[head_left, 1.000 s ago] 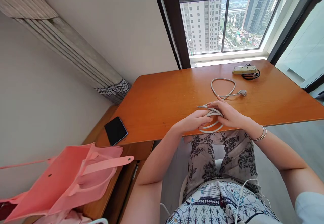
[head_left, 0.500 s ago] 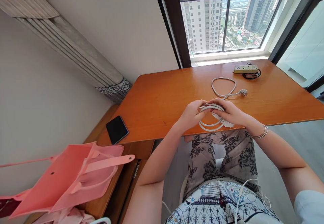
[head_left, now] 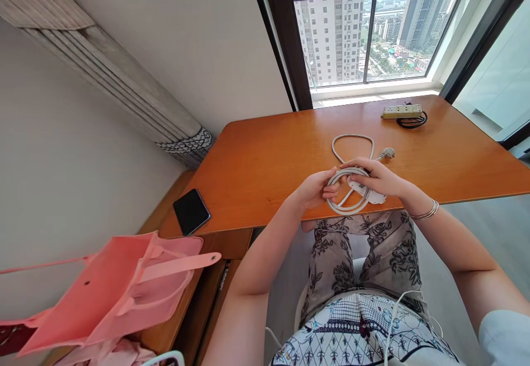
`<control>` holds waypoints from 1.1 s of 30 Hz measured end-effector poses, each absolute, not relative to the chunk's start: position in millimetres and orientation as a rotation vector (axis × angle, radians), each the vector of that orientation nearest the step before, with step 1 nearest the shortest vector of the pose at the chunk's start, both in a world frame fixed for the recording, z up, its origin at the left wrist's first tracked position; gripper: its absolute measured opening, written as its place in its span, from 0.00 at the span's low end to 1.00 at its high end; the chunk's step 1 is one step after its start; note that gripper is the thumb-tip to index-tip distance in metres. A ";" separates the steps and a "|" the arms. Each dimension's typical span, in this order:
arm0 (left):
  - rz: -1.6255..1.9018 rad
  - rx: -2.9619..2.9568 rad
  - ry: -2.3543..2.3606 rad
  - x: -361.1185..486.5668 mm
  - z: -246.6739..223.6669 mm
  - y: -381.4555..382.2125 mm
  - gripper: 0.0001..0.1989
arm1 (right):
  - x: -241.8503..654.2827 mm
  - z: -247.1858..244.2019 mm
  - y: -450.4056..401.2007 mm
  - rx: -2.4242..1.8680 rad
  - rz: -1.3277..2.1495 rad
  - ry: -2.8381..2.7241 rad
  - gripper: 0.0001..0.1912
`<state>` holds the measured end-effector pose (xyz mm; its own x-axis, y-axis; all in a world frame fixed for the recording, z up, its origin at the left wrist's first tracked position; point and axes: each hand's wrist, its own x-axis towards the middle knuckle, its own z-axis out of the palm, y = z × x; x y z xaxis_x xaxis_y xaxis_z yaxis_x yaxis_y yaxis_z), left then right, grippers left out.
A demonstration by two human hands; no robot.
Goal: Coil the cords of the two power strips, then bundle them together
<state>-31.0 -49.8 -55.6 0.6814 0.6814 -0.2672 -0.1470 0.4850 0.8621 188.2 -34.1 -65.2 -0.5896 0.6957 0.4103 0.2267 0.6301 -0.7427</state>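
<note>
A white power cord (head_left: pixel 346 210) is wound into several round loops at the front edge of the wooden table. My left hand (head_left: pixel 321 187) is closed around the left side of the coil. On the coil's upper right side, my right hand (head_left: pixel 375 177) grips the loops, with the thumb beneath. A white tag or label (head_left: pixel 375 196) shows under the right hand. Beyond my hands, a loose loop of the cord lies on the table, ending in a grey-white plug (head_left: pixel 387 154).
The wooden table (head_left: pixel 265 156) bears a power strip (head_left: pixel 401 112) with a black cord at the back right. A black phone or tablet (head_left: pixel 191 212) lies at the left edge. Below left is an open pink bag (head_left: pixel 111 288). A window (head_left: pixel 364 35) rises behind.
The loose loop and plug have been drawn left, the plug also slightly nearer. My left hand has shifted its grip, its fingers now curled around the coil's left side.
</note>
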 end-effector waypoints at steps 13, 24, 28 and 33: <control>0.803 0.538 0.664 -19.4 -52.0 -57.9 0.18 | 183.4 -84.4 -55.3 -0.936 0.362 -1.924 0.19; 1.114 0.458 0.591 -22.8 -29.6 -65.6 0.17 | 155.4 -129.5 -90.3 -0.966 0.526 -2.195 0.23; 1.196 0.480 0.648 -28.7 -31.4 -66.6 0.16 | 169.7 -119.9 -83.2 -1.097 0.131 -2.264 0.09; 1.288 0.515 0.698 -28.6 -35.1 -67.6 0.15 | 185.9 -120.4 -80.1 -1.433 0.113 -1.966 0.13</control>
